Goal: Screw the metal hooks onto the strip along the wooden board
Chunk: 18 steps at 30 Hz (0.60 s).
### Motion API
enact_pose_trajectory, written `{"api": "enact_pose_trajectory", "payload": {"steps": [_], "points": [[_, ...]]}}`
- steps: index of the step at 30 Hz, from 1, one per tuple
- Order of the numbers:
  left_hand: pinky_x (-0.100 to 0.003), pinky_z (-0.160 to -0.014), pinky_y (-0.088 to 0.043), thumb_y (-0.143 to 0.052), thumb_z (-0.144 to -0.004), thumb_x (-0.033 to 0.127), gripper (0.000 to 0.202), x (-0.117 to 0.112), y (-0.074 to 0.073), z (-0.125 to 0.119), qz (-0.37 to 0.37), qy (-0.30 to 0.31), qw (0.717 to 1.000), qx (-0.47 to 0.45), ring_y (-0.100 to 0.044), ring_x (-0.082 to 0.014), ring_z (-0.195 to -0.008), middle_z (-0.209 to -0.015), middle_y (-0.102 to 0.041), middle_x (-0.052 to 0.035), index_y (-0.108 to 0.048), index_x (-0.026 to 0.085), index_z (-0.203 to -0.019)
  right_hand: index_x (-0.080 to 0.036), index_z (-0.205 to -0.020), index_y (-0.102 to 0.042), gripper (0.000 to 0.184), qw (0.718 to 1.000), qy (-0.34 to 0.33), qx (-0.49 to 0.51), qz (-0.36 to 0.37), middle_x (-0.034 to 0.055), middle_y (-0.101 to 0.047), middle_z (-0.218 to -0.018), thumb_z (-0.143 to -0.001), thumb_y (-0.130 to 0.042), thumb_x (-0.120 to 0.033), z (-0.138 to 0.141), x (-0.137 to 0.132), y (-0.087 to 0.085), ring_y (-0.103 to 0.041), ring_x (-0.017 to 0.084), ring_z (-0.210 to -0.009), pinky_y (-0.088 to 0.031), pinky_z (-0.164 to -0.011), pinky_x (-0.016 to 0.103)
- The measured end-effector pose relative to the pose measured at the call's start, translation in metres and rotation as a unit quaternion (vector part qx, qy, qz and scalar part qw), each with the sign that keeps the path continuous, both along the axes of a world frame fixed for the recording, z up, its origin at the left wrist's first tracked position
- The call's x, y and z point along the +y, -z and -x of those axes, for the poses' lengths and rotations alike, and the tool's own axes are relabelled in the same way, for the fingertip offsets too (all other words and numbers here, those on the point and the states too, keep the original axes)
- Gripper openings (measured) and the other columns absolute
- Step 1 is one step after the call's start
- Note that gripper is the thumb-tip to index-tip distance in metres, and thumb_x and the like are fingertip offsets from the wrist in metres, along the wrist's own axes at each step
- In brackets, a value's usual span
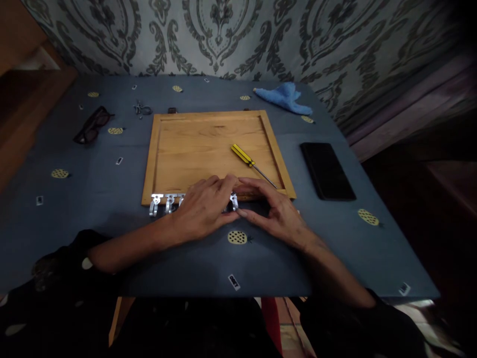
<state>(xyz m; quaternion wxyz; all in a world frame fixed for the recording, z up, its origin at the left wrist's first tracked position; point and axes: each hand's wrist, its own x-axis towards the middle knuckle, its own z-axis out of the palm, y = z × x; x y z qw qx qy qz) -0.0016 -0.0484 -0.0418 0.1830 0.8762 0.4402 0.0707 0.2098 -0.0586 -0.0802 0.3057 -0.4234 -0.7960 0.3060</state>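
Note:
A framed wooden panel [208, 149] lies flat on the table. Along its near edge runs a row of shiny metal hooks [169, 203], partly covered by my hands. My left hand [203, 206] is closed over the middle of the row, its thumb beside the rightmost visible hook [234, 200]. From the right, my right hand [279, 211] pinches about that same hook, its thumb at the lower end and its fingers on the panel's edge. A screwdriver [243, 155] with a yellow handle rests on the panel, its tip towards my right hand.
A black phone [328, 170] lies right of the panel, and a blue cloth [285, 98] is at the back right. Sunglasses [93, 125] and small metal parts [142, 108] lie at the left. The patterned wall [219, 40] borders the table's far edge.

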Motion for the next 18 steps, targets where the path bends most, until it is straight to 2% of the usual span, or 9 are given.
{"api": "enact_pose_trajectory", "payload": {"steps": [11,18], "points": [[-0.046,-0.089,-0.053,-0.064,-0.092,0.040,0.046,-0.0023,0.0051,0.0016,-0.049,0.026,0.998,0.019,-0.062,-0.0333,-0.110,-0.115,-0.066,-0.0142,-0.043,0.014,-0.123,-0.029,-0.141,-0.052,0.060,0.998,0.022,-0.009,-0.052,0.0105,-0.067,-0.133,-0.088,-0.073,-0.048,0.0028,0.0014,0.0054,-0.064,0.031,-0.123,-0.051,-0.105,0.056],[-0.045,-0.088,-0.052,-0.065,-0.091,0.040,0.047,-0.0023,0.0013,0.0017,-0.027,0.023,0.999,0.009,-0.062,-0.0323,-0.111,-0.117,-0.066,-0.0139,-0.041,0.016,-0.124,-0.029,-0.140,-0.052,0.060,0.998,0.018,-0.020,-0.062,0.0097,-0.067,-0.130,-0.086,-0.074,-0.043,0.0022,0.0024,0.0073,-0.065,0.031,-0.120,-0.052,-0.104,0.054]]}}
